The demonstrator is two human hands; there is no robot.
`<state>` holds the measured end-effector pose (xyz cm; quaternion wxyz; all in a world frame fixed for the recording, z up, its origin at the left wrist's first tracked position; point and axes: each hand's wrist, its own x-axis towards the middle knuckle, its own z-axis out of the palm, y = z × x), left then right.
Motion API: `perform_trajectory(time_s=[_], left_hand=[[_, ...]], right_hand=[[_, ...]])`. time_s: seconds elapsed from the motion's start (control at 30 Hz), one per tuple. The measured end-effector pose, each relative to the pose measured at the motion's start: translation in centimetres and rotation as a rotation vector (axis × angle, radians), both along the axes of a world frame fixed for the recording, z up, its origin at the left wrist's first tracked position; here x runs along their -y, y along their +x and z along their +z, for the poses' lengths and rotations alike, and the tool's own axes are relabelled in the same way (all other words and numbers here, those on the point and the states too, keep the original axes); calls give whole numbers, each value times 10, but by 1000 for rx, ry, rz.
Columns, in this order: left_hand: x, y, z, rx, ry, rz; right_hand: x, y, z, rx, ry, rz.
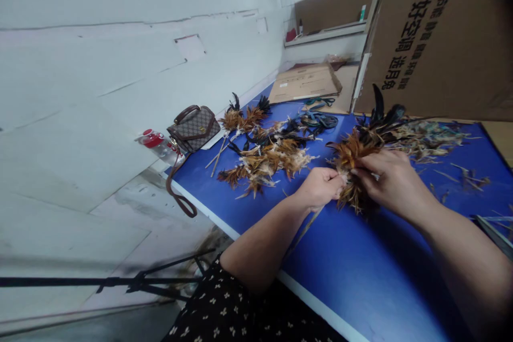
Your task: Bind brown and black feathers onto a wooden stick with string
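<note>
A: Where is the feather bundle (348,163)?
B: Between the two hands, above a blue counter (340,267). It is orange-brown, with long black feathers at its far end.

A: What is the left hand (320,188) doing?
B: Pinching the bundle's near left side between thumb and curled fingers. A thin stick (305,230) slants from beneath that hand toward the counter's near edge.

A: And the right hand (390,179)?
B: It touches the bundle's right side, thumb and fingertips closed on brown feathers.

A: What lies around them?
B: To the left, a spread of tan and black feathers (272,160), then a patterned handbag (195,127) beside a red-capped bottle (158,144). Beyond the bundle, mottled feathers (430,139) lie before an upright cardboard panel (449,48).
</note>
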<state>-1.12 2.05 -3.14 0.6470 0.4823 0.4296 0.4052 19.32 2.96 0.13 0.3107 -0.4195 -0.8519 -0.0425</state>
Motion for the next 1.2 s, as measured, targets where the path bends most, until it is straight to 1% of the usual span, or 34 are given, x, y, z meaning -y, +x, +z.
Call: perform_trajectory(time_s=[0.07, 0.13, 0.2, 0.23, 0.27, 0.33, 0.4, 0.47, 0.57, 0.63, 0.67, 0.73, 0.8, 0.87, 0.93, 1.0, 1.03, 1.1, 1.2], left_hand=[[-5, -3, 0, 13, -6, 50], [-11, -8, 4, 22, -13, 119], [-15, -14, 9, 29, -29, 168], [-17, -17, 12, 39, -39, 178], [-17, -19, 15, 54, -45, 179], [-18, -22, 19, 94, -49, 170], [-17, -24, 22, 121, -52, 166], [-16, -24, 23, 135, -61, 162], [-16, -26, 24, 163, -60, 143], [-16, -28, 25, 192, -48, 114], [-16, -29, 26, 209, -44, 98], [-17, -32, 27, 246, -46, 72], [-17, -34, 28, 290, -55, 62], [-16, -35, 30, 335, -67, 47], [-14, -34, 31, 364, -84, 3], [-12, -32, 32, 373, -98, -64], [-11, -31, 31, 378, -99, -98], [-9, -30, 30, 395, -89, -155], [-7, -28, 27, 395, -65, -206]], right_hand=[[-2, 8, 6, -53, 59, -45], [-3, 20, 13, -79, 129, -119], [-5, 32, 18, -60, 173, -179], [-6, 37, 18, -36, 167, -180], [-7, 41, 18, -7, 137, -156], [-7, 42, 12, 63, 4, -36], [-6, 34, 2, 160, -172, 117], [-3, 19, -10, 259, -294, 221], [3, -4, -26, 354, -345, 273], [3, -12, -31, 357, -349, 269], [3, -13, -31, 332, -357, 271], [0, -8, -26, 223, -386, 294], [-1, 2, -15, 49, -448, 328], [0, 11, -2, -165, -542, 312], [3, 17, 7, -415, -619, 206], [6, 17, 10, -636, -642, 61], [6, 15, 10, -709, -644, 6], [7, 9, 8, -784, -657, -46], [7, 0, 5, -789, -705, -33]])
